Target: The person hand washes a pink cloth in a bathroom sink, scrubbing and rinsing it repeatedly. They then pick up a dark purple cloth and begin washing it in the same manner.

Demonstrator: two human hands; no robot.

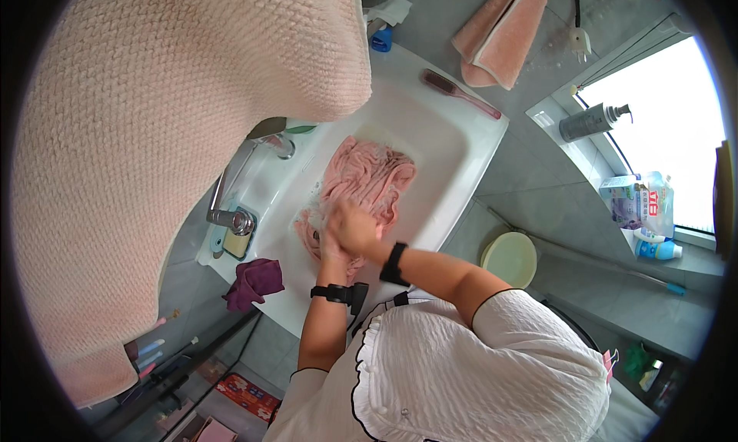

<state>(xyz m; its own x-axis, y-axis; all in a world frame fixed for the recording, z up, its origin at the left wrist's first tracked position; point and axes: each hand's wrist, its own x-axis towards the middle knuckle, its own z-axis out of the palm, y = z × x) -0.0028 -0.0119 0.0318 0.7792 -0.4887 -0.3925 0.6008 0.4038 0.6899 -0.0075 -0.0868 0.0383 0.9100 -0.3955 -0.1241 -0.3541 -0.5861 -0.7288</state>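
Observation:
A wet pink cloth [369, 173] lies bunched and wrinkled in the white sink basin [442, 161], with some suds and shallow cloudy water about it. My left hand [331, 244] and my right hand [357, 227] are close together over the near part of the cloth. Both look closed, with folds of the cloth gathered between and under them. The right hand crosses partly in front of the left, so some of the left fingers are hidden. Each wrist wears a black strap.
A chrome faucet [232, 221] stands on the sink's left ledge, beside a soap dish [240, 238]. A purple cloth [255, 283] drapes over the near-left rim. A pink-handled brush [460, 94] rests on the far rim. A large pink towel [192, 81] hangs at the left.

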